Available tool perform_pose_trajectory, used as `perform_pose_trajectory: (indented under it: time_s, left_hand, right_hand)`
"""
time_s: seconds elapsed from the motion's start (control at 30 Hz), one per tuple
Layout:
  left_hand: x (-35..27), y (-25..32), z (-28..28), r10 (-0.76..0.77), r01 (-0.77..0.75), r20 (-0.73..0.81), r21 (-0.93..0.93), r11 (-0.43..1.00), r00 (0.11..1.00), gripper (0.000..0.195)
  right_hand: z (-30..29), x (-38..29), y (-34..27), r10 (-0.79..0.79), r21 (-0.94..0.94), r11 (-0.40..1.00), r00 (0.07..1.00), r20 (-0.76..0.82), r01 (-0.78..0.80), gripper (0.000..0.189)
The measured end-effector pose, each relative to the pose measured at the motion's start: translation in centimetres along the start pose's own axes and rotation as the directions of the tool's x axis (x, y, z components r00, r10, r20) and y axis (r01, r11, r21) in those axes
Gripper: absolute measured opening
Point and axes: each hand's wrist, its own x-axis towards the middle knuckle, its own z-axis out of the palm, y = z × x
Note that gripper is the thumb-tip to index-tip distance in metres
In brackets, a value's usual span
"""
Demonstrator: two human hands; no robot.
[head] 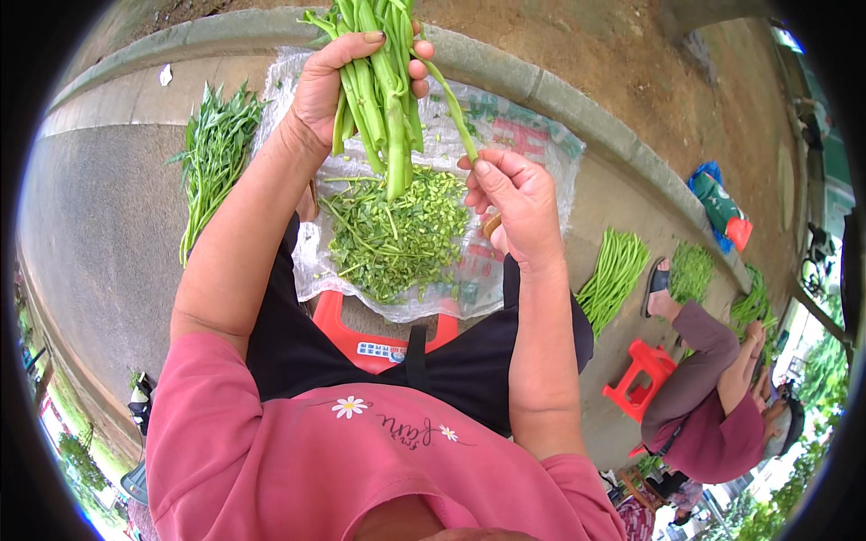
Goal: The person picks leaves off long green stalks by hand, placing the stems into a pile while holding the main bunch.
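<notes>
My left hand [319, 91] is wrapped around a thick bunch of green leafy-vegetable stems [391, 101], probably water spinach, with the cut ends hanging down. One thin stem [452, 111] angles out of the bunch to the right. Its lower end is pinched between the thumb and fingers of my right hand [524, 196]. Below both hands, a pile of chopped stems and leaves [399, 237] covers the middle of a white woven plastic sheet [558, 169] on the ground. The upper end of the bunch runs out of view.
Uncut leafy greens [216, 155] lie left of the sheet, a bundle of bare stems [612, 277] to its right. A concrete kerb [500, 71] curves behind. Beneath me is a red plastic stool [330, 324]. At right, another person [703, 379] sits near more greens [691, 270] and a green bag [717, 203].
</notes>
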Motion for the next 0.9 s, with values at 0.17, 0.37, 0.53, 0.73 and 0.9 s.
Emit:
perform_pose_trajectory:
  time_s: [0.17, 0.37, 0.53, 0.73, 0.9]
  left_hand:
    - [0.1, 0.6, -0.2, 0.012, -0.011, -0.045, 0.024, 1.0, 0.999, 0.037]
    - [0.1, 1.2, -0.8, 0.01, -0.004, -0.041, 0.147, 0.989, 0.999, 0.041]
    - [-0.3, 1.5, -0.4, -0.009, 0.022, -0.056, 0.238, 0.971, 0.998, 0.048]
    - [-0.2, 1.9, 0.1, 0.079, 0.158, -0.364, 0.576, 0.802, 0.928, 0.036]
    - [0.0, 3.0, -2.1, 0.174, 0.226, -0.574, 0.557, 0.799, 0.8, 0.018]
  right_hand:
    - [0.3, 0.3, 0.2, -0.011, -0.127, 0.992, 1.0, -0.014, 0.009, 0.018]
    - [0.8, 0.3, -0.1, 0.047, -0.204, 0.977, 0.997, -0.057, -0.058, 0.016]
    - [1.2, 0.2, -0.3, 0.022, -0.367, 0.929, 0.998, -0.056, -0.041, 0.015]
    - [0.5, 0.5, 0.7, -0.07, -0.224, 0.973, 0.994, -0.079, 0.05, 0.013]
    - [-2.0, 0.8, -1.1, -0.091, 0.2, 0.968, 0.95, -0.299, 0.155, 0.012]
